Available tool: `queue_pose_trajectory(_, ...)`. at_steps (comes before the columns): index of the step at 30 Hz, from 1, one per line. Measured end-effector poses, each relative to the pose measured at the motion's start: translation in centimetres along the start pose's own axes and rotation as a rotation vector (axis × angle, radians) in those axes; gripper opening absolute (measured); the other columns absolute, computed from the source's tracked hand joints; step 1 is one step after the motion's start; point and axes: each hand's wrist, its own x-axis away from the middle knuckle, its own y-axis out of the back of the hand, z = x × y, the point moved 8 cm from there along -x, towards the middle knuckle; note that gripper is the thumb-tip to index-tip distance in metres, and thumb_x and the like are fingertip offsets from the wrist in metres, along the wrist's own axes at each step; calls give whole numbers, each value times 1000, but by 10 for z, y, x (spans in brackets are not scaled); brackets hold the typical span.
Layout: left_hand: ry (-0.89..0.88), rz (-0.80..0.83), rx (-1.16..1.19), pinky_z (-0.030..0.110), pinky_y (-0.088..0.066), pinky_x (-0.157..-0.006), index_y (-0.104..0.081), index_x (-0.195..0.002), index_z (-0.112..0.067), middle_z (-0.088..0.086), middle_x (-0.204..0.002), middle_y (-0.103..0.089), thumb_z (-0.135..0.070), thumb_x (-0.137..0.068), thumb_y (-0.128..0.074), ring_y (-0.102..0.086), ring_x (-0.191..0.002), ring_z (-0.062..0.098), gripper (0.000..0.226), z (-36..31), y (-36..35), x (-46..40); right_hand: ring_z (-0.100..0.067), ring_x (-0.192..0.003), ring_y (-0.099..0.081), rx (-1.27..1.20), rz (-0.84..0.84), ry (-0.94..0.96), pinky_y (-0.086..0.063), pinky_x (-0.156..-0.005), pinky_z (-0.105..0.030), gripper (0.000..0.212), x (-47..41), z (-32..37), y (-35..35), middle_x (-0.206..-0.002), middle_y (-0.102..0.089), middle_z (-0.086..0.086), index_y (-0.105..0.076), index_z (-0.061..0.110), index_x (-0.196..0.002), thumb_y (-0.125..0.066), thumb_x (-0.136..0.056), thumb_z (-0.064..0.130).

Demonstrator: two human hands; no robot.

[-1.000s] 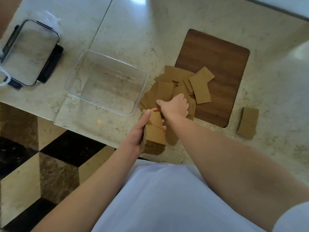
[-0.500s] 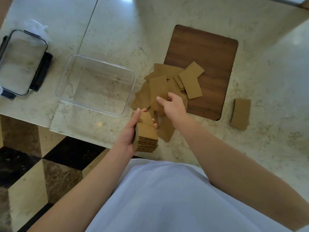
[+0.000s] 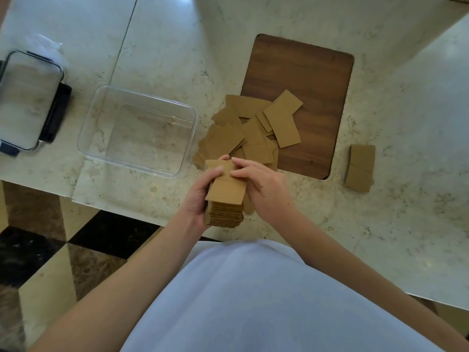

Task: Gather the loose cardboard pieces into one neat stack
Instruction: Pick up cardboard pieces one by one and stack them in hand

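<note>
A thick stack of brown cardboard pieces (image 3: 225, 194) is held above the counter's front edge. My left hand (image 3: 200, 196) grips its left side, thumb on top. My right hand (image 3: 261, 186) rests its fingers on the top piece and along the right side. Several loose cardboard pieces (image 3: 253, 130) lie scattered just beyond, partly on the counter and partly on a wooden board (image 3: 312, 80). A small separate pile of cardboard (image 3: 360, 167) lies to the right of the board.
An empty clear plastic container (image 3: 138, 130) stands left of the loose pieces. Its lid (image 3: 28, 97) with black clips lies at the far left. The marble counter's edge (image 3: 127, 212) runs below the container, with checkered floor beneath.
My right hand drew back from the loose pile with a piece and now lays it on top of the stack in my left hand.
</note>
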Motion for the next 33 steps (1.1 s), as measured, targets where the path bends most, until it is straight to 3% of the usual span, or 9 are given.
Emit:
queue_pose_trajectory(3, -1, -14, -32, 41, -63, -69, -67, -123, -15, 17, -105, -76, -18, -85, -69, -76, -88, 28, 38, -2, 3, 3, 1, -119, -58, -47, 9, 50, -50, -97, -18, 10, 0, 10, 1, -130, -65, -2, -68, 2, -95, -59, -93, 6)
queue_pose_trajectory(5, 35, -38, -52, 41, -63, -65, -71, -116, -9, 17, -97, -77, -19, -81, -72, -77, -83, 29, 36, 2, 5, 5, -12, -123, -60, -7, 74, 103, -51, -99, -22, 9, 1, 15, -2, -137, -63, -6, -69, 1, -94, -61, -92, 0)
queue_pose_trajectory(8, 49, -12, -41, 43, -63, -70, -80, -110, -12, 18, -101, -77, -21, -83, -78, -77, -89, 30, 28, 8, 1, 6, -28, -133, -56, 58, 197, 81, -47, -108, -32, 22, 2, 14, -6, -144, -58, -16, -74, 2, -105, -65, -90, -11)
queue_pose_trajectory(16, 57, 32, 7, 44, -63, -79, -73, -129, -23, 13, -121, -75, -37, -73, -92, -75, -101, 26, 61, 12, 4, 9, -13, -155, -20, 34, 558, -117, -7, -127, -50, 71, 1, 17, -33, -162, -39, -1, -62, 16, -138, -40, -84, -25)
queue_pose_trajectory(20, 38, 15, 8, 41, -63, -68, -75, -121, -13, 17, -102, -76, -29, -61, -99, -75, -85, 28, 66, 2, 7, 15, -17, -137, -45, -217, 520, -244, -39, -112, -45, 49, -16, 18, -31, -149, -53, -1, -79, 14, -111, -42, -94, -14)
queue_pose_trajectory(24, -61, 165, 135, 41, -58, -78, -61, -135, -20, 17, -111, -66, -9, -80, -74, -67, -92, 28, 58, -27, -8, 17, -21, -123, -60, -787, 226, -867, -54, -95, -37, 20, -42, -26, -31, -124, -67, 0, -77, 18, -94, -60, -94, 7)
queue_pose_trajectory(26, -65, 158, 179, 42, -58, -78, -64, -130, -22, 19, -110, -65, -3, -79, -68, -67, -92, 30, 55, -32, -7, 16, -23, -123, -58, -337, 79, -838, -50, -99, -39, 16, -66, -53, -20, -120, -64, -1, -68, 19, -110, -64, -94, 19)
queue_pose_trajectory(29, -58, 77, 200, 44, -60, -76, -64, -125, -20, 21, -111, -67, -3, -79, -63, -70, -95, 34, 49, -27, 2, 18, -29, -131, -43, 313, 203, -711, -38, -107, -49, 58, -90, -66, -31, -138, -48, -8, -54, 18, -131, -72, -85, 48)
queue_pose_trajectory(33, -38, -39, 47, 42, -60, -74, -64, -127, -20, 18, -105, -72, -8, -73, -70, -72, -88, 30, 56, -25, 18, 18, -37, -130, -39, 719, 296, -522, -33, -106, -54, 83, -105, -68, -51, -139, -43, -14, -50, 12, -135, -77, -75, 63)
